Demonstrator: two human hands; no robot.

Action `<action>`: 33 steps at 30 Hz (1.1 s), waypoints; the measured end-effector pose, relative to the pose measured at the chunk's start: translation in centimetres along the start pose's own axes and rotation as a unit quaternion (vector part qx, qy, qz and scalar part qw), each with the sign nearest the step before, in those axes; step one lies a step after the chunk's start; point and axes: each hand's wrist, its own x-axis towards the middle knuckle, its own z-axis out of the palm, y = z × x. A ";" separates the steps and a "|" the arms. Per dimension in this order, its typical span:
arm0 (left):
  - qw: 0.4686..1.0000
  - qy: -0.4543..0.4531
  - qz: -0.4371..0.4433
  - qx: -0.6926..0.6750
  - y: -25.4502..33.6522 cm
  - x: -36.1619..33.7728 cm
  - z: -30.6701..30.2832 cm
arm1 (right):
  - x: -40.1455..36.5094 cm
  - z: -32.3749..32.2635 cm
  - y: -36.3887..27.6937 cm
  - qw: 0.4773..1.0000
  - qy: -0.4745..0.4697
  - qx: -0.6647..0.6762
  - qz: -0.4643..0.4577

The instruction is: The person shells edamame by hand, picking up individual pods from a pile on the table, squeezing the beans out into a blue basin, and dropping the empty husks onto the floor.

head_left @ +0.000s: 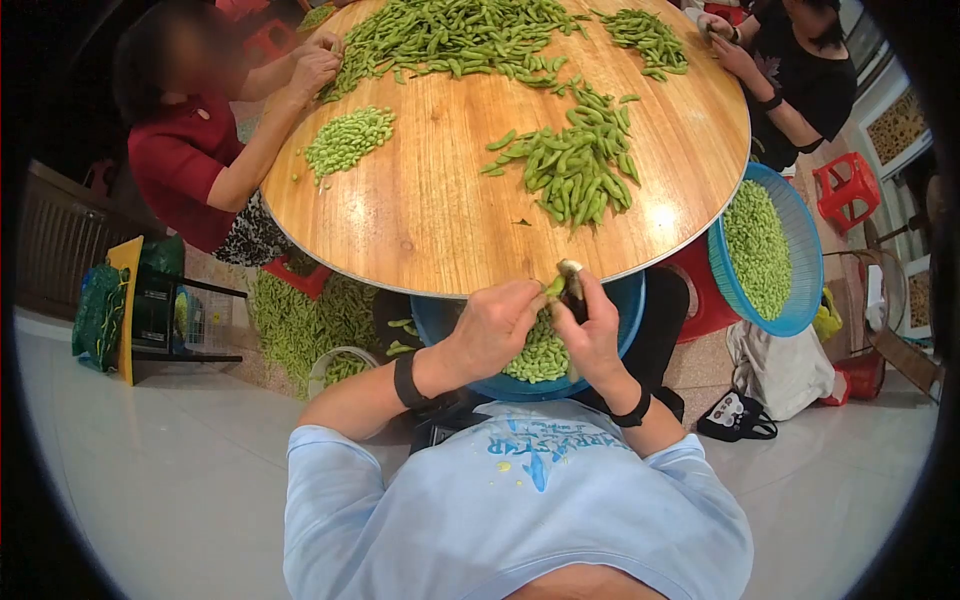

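Just off the near edge of the round wooden table (pixel 420 220), pinches a green pod (pixel 553 287) in the left hand (pixel 498 328), fingers closed tight on it. Grips a small dark tool (pixel 573 290) in the right hand (pixel 592 335), fingers curled shut around it, its pale tip against the pod. Holds both hands above a blue basin (pixel 630 300) of shelled beans (pixel 540 355) down in the lap. Wears a black band on each wrist.

Faces a heap of pods (pixel 575 165) on the near right of the table, a larger heap (pixel 450 40) at the far side, and a small mound of beans (pixel 348 140) to the left. Shares the table with a person in red (pixel 180 160) on the left, hands at the larger heap, and a person in black (pixel 800 80) at the far right. Has a blue basket (pixel 805 250) full of shelled beans just beside the rim on the right, and loose pods on the floor (pixel 300 320) under the left side.
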 end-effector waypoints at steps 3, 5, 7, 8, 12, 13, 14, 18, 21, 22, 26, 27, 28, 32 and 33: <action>0.999 0.004 0.034 0.027 0.0 -0.5 0.4 | 0.7 -0.5 0.2 0.986 -0.019 -0.115 -0.123; 0.998 -0.003 0.038 0.040 0.1 -0.7 0.4 | 0.6 -0.3 0.6 0.984 -0.025 -0.118 -0.134; 0.997 -0.053 -0.054 -0.027 0.4 -0.8 0.1 | 0.3 -0.5 1.0 0.982 -0.032 -0.119 -0.146; 0.997 -0.053 -0.053 -0.026 0.3 -1.1 0.3 | 0.1 -1.1 1.3 0.984 -0.055 -0.126 -0.109; 0.996 -0.028 -0.080 -0.031 -0.1 -1.6 0.5 | -0.3 -1.3 -1.1 0.981 -0.100 -0.114 -0.118; 0.993 -0.026 -0.109 -0.043 -0.1 -1.5 0.5 | -0.4 -1.3 -0.6 0.981 -0.086 -0.122 -0.123; 0.993 -0.025 -0.108 -0.043 -0.1 -1.6 0.6 | -0.5 -1.3 -0.7 0.981 -0.086 -0.122 -0.124; 0.990 -0.076 -0.115 -0.040 -0.9 -2.1 1.4 | -0.9 -1.6 -1.7 0.976 -0.139 -0.120 -0.119; 0.988 -0.131 -0.080 -0.014 -2.0 -2.2 1.7 | -0.5 -2.4 -1.4 0.970 -0.145 -0.146 -0.126; 0.986 -0.157 -0.053 -0.006 -2.1 -2.2 1.7 | -0.2 -2.8 -1.0 0.971 -0.131 -0.152 -0.130; 0.997 -0.072 -0.009 -0.013 -0.4 -2.4 1.6 | -0.4 -4.5 -0.6 0.977 -0.154 -0.138 -0.051; 0.994 -0.082 -0.025 -0.062 0.3 -2.1 1.0 | -0.6 -4.2 -0.5 0.979 -0.145 -0.129 -0.062; 0.989 -0.091 -0.040 -0.111 0.7 -1.9 0.6 | -0.7 -3.9 -0.5 0.979 -0.144 -0.129 -0.062; 0.983 -0.179 0.024 0.039 0.9 -1.9 -3.2 | -1.0 -2.8 -0.9 0.987 -0.151 -0.055 -0.019; 0.965 -0.231 0.011 0.122 2.1 -1.7 -5.6 | -1.0 -2.9 -0.7 0.983 -0.177 -0.051 0.022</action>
